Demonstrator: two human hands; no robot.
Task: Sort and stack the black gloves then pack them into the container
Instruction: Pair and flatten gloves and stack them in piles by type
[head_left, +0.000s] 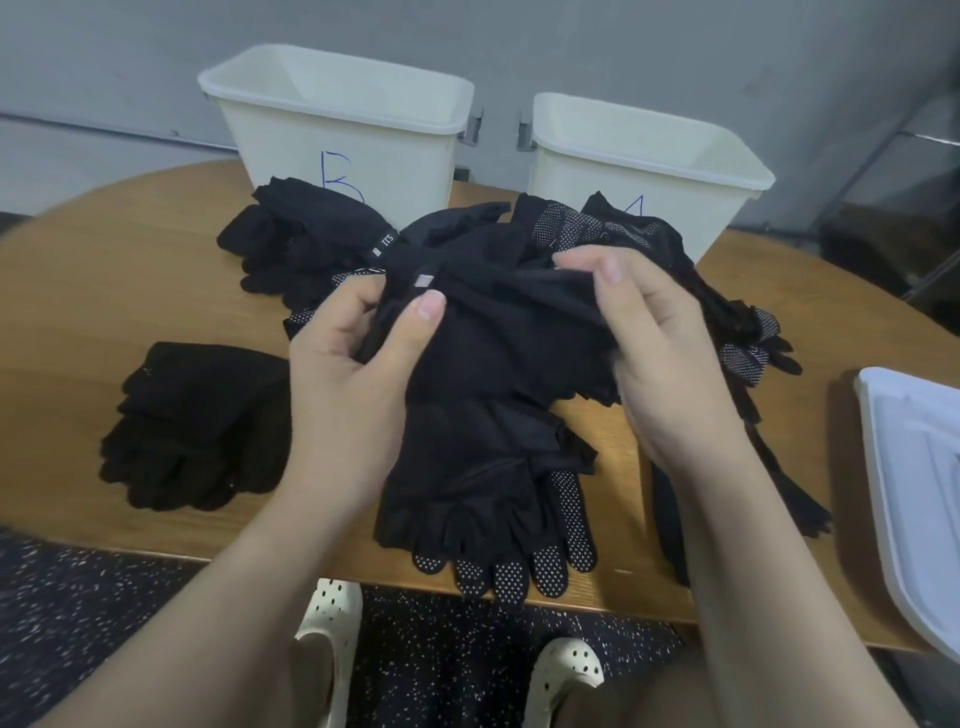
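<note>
Both hands are up over the middle of the rounded wooden surface (104, 291), working one bunched black fabric glove (498, 322) between them. The left hand (348, 364) has its grip clamped on the glove's left side, thumb pressed on top just below a small grey tag, fingers curled underneath. The right hand (660, 353) pinches the glove's right edge, fingertips folded over the cloth and thumb behind it. The glove stretches between the two grips and sags below them.

Directly beneath the hands lies a stack of black gloves with white grip dots (498, 525), fingers pointing toward the near edge of the surface and slightly overhanging it. To the left, well apart from the hands, sits a neat pile of plain black knit gloves (197, 426). Behind the hands a loose heap of black gloves (311, 239) spreads across the surface, some dotted, one showing a labelled band; more trail off to the right of the right wrist.

At the back stand two cream plastic bins: the one marked with a blue B (337, 124) on the left, the other cream bin (644, 161) on the right, its marking mostly hidden by gloves. A white plastic lid (914, 488) lies at the right edge. Below, cream perforated clogs (327, 623) stand on a speckled dark floor (78, 623).
</note>
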